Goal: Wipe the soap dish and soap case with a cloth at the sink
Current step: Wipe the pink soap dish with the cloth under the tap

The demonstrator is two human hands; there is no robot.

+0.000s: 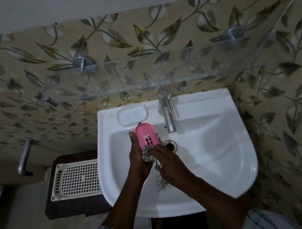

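Over the white sink my left hand holds a pink slotted soap case, tilted with its perforated bottom facing up. My right hand grips a striped grey-and-white cloth pressed against the lower end of the case; a tail of the cloth hangs down into the basin. A white soap dish sits on the sink's back ledge, left of the tap, with nothing visible in it.
A steel tap juts over the basin beside the drain. A glass shelf on steel brackets runs above the sink. Left of the sink a cream perforated tray lies on a dark stand. A metal handle projects from the left wall.
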